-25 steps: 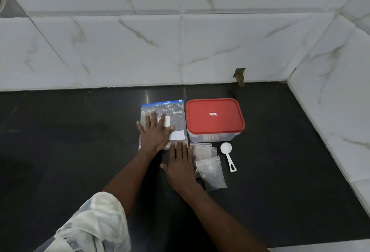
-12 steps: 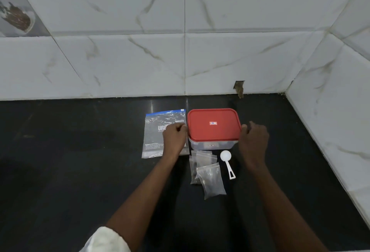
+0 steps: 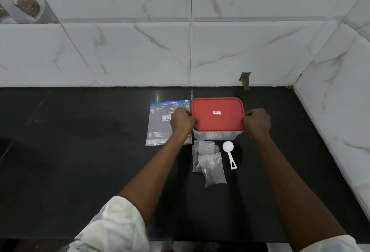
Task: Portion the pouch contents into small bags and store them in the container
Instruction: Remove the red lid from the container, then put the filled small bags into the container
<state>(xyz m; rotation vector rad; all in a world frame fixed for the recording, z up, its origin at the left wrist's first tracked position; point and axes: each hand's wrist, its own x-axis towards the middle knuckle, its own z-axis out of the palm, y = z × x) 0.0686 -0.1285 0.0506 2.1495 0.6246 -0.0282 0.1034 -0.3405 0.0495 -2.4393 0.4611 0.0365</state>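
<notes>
A clear container (image 3: pixel 217 135) with a red lid (image 3: pixel 217 114) stands on the black counter (image 3: pixel 80 151). My left hand (image 3: pixel 182 121) grips the lid's left edge and my right hand (image 3: pixel 257 121) grips its right edge, fingers curled on the rim. The flat grey-and-blue pouch (image 3: pixel 160 123) lies to the left of the container, partly under my left hand. In front of the container lie small clear bags (image 3: pixel 210 163), overlapping, with a white scoop (image 3: pixel 229 152) to their right.
White marble-tiled walls (image 3: pixel 140 51) close off the back and the right side of the counter. A chipped hole (image 3: pixel 245 80) shows at the base of the back wall. The counter's front edge (image 3: pixel 200 241) runs near my sleeves.
My left hand left the pouch and my right hand left the small bags. Both have closed in on the sides of the red lid.
</notes>
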